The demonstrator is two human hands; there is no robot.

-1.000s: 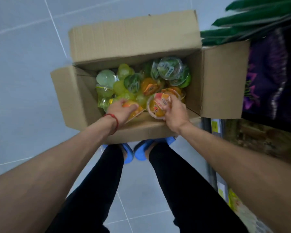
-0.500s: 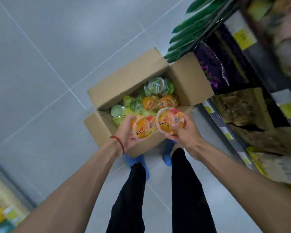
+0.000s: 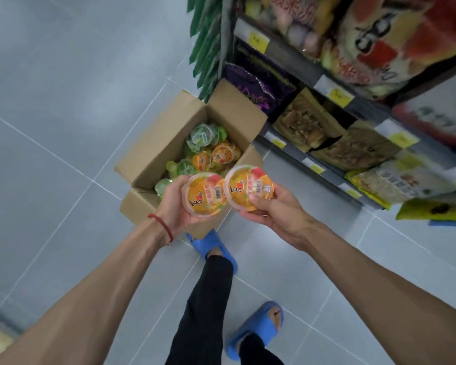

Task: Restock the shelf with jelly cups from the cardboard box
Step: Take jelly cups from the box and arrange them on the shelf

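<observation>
An open cardboard box (image 3: 158, 143) stands on the grey tiled floor, holding several green and orange jelly cups (image 3: 203, 156). My left hand (image 3: 175, 204) grips an orange jelly cup (image 3: 204, 194) with its printed lid facing up. My right hand (image 3: 269, 206) holds a second orange jelly cup (image 3: 249, 187) beside it. Both cups are lifted above the near edge of the box and nearly touch each other. The shelf (image 3: 353, 106) rises at the right.
The shelf rows hold snack bags behind yellow price tags (image 3: 338, 94). Green packets (image 3: 206, 43) hang at the shelf's end. A yellow bag (image 3: 432, 209) lies on the floor at the right. My legs and blue slippers (image 3: 256, 327) are below the hands.
Both hands have lifted an orange jelly cup each out of the box and raised them. The view has swung right toward the shelf, and my right foot has stepped back.
</observation>
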